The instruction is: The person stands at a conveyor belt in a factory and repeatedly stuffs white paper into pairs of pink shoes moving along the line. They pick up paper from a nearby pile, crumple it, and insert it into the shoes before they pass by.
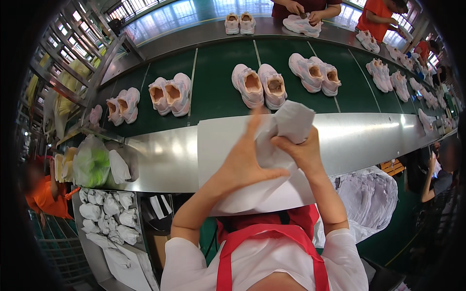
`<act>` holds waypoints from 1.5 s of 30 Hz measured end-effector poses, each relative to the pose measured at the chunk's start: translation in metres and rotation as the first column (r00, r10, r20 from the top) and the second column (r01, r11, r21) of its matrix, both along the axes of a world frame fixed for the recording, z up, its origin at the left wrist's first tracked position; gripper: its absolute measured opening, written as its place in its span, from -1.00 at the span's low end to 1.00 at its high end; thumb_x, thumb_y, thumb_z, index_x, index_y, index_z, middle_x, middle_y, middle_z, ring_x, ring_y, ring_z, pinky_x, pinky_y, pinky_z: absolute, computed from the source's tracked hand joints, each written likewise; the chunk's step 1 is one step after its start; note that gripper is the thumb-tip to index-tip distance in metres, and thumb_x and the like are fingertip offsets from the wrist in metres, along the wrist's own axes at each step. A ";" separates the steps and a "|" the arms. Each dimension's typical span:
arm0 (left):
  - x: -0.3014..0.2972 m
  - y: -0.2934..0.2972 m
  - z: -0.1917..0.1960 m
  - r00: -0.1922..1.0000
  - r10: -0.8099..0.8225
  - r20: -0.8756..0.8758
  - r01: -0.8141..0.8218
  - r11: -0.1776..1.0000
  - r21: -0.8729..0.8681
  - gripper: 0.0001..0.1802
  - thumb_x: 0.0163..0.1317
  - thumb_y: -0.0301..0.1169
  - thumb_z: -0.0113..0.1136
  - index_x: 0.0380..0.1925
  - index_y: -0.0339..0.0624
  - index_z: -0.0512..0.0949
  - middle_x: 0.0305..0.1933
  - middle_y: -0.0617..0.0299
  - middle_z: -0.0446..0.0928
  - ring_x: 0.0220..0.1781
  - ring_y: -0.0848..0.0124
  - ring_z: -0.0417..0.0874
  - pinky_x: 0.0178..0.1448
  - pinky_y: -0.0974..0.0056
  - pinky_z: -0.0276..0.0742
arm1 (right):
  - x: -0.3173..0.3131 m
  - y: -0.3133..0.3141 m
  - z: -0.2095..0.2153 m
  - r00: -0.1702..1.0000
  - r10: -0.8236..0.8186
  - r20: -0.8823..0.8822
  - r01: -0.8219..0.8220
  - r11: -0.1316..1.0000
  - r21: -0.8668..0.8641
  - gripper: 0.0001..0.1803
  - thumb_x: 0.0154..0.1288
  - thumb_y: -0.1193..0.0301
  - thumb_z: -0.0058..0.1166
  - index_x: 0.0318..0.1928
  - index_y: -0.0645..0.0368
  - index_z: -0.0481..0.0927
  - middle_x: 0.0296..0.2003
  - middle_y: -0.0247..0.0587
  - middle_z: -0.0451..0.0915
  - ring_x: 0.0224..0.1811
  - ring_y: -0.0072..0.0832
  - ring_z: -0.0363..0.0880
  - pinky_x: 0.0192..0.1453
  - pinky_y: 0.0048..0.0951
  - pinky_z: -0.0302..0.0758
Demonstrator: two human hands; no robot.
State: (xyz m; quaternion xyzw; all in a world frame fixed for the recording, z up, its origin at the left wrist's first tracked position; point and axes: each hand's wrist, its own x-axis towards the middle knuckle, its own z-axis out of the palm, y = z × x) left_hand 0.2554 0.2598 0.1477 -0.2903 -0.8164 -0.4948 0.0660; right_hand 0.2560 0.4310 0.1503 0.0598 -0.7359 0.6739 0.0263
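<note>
My right hand (305, 151) grips a folded sheet of white paper (294, 120), its thumb pressed across the front and a bunched end sticking up above the fist. The loose part of that sheet hangs down between my hands. To its left, my left hand (241, 167) is spread, thumb and fingers wide apart; its fingertips are slightly blurred. Flat white paper (209, 155) lies under both hands on the metal ledge (160, 154). Just beyond my fingers, a pair of pale pink and white sneakers (250, 85) stands on the green conveyor belt (213, 63).
More sneaker pairs (170, 93) line the belt. A metal bin (85, 242) at lower left holds several crumpled paper wads (111, 206). Beside it sits a plastic bag (92, 162) with green contents. A large white bag (369, 203) is at right. Across the belt, a co-worker's hands (314, 18) handle a shoe.
</note>
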 end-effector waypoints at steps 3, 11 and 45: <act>0.007 -0.016 -0.023 0.943 0.044 0.329 0.008 0.988 -0.155 0.19 -0.26 -0.16 0.53 0.34 -0.19 -0.02 0.28 -0.11 0.25 0.31 0.05 0.29 0.32 0.11 0.22 | 0.000 0.023 0.009 0.998 0.060 -0.027 -0.060 0.998 0.028 -0.59 -0.09 0.41 0.36 -0.17 0.22 0.56 -0.35 -0.25 0.60 -0.32 -0.50 0.56 -0.20 -0.51 0.49; -0.007 -0.058 -0.046 0.349 -0.604 0.716 -0.127 0.727 0.675 0.13 -0.03 0.54 -0.47 0.38 -0.05 -0.07 0.37 0.06 0.15 0.38 0.24 0.21 0.38 0.11 0.17 | 0.034 -0.024 0.038 0.167 0.540 -0.825 0.172 0.808 0.564 -0.76 -0.03 0.44 0.13 -0.26 0.09 0.52 -0.57 -0.43 0.33 -0.57 -0.55 0.34 -0.32 -0.52 0.44; -0.031 -0.034 -0.041 0.925 0.145 0.352 -0.304 0.837 0.454 -0.53 0.24 -0.27 0.17 0.03 -0.35 0.34 -0.14 0.16 0.53 -0.14 0.49 0.53 -0.05 0.42 0.44 | 0.000 -0.058 -0.017 0.951 0.118 -0.285 0.129 0.688 0.715 0.07 -0.21 0.23 0.40 0.29 0.30 0.06 0.09 0.03 0.33 0.13 -0.11 0.37 0.06 -0.27 0.39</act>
